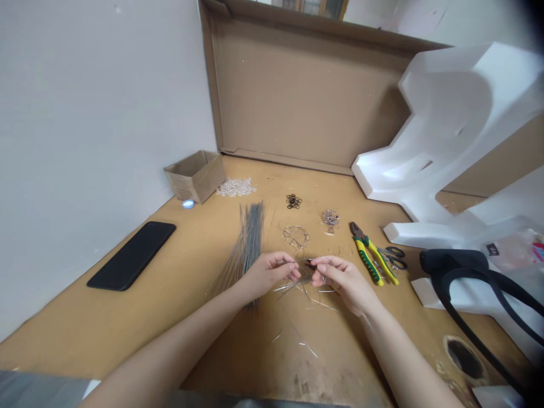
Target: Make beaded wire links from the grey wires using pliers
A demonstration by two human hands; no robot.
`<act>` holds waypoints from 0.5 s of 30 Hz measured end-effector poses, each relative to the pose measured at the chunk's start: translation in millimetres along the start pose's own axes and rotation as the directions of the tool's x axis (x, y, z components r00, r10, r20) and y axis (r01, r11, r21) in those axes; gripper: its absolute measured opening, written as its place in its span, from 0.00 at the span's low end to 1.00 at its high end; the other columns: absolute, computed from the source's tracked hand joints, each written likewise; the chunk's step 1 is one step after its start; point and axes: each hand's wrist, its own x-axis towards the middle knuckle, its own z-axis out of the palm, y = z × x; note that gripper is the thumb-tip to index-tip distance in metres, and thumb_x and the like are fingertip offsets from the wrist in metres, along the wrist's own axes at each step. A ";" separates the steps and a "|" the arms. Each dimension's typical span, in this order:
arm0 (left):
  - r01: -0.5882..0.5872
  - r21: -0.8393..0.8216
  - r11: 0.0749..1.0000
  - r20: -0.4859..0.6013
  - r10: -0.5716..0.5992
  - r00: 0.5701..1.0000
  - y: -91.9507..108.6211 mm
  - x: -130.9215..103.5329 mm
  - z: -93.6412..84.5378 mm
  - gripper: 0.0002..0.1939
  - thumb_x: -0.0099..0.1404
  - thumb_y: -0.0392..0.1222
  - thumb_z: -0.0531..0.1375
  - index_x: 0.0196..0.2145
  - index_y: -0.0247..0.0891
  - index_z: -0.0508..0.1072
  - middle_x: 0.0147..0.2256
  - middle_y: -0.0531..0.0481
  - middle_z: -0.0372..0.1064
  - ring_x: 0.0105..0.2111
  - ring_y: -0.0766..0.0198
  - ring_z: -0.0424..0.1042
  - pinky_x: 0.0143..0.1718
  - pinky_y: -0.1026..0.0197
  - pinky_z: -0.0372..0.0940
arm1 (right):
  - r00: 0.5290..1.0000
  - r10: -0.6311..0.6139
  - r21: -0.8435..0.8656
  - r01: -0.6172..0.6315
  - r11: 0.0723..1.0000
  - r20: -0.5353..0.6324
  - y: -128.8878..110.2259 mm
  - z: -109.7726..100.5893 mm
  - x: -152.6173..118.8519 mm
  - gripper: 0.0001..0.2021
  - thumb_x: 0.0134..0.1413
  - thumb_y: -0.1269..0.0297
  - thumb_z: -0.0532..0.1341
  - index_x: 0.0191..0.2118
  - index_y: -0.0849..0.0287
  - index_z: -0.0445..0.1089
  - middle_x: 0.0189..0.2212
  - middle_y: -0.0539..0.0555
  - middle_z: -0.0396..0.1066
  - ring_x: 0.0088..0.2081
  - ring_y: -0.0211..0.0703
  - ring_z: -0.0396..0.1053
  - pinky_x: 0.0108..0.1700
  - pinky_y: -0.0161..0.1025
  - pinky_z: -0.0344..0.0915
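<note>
My left hand [278, 268] and my right hand [338, 276] face each other over the table, a small gap between their fingertips. The left fingers are pinched on a thin wire, too fine to make out fully. A small dark piece [310, 263] shows at the right hand's closed fingertips; what it is, I cannot tell. A bundle of straight grey wires [252, 232] lies beside and partly behind the left hand. Beyond the hands rests a loop of thin bent wire [296, 237]. Loose wire pieces [309, 350] are scattered beneath and in front of the hands.
Yellow-green pliers [370, 255] and scissors [393, 258] lie right. Behind are black rings [293, 201], small metal parts [330, 217], clear pieces [237, 187] and a cardboard box [196, 175]. A black phone [132, 255] lies left; white foam [446, 130] and a black strap [454, 263] stand right.
</note>
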 end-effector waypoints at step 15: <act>-0.056 0.067 0.996 -0.006 0.057 0.998 -0.6 -0.6 -0.4 0.12 0.59 0.46 0.54 0.29 0.33 0.69 0.27 0.49 0.70 0.27 0.67 0.69 0.34 0.62 0.65 | 1.000 0.021 -0.118 -0.019 0.993 0.019 3.5 3.0 0.8 0.13 0.44 0.59 0.64 0.34 0.63 0.71 0.23 0.52 0.71 0.22 0.34 0.67 0.29 0.35 0.64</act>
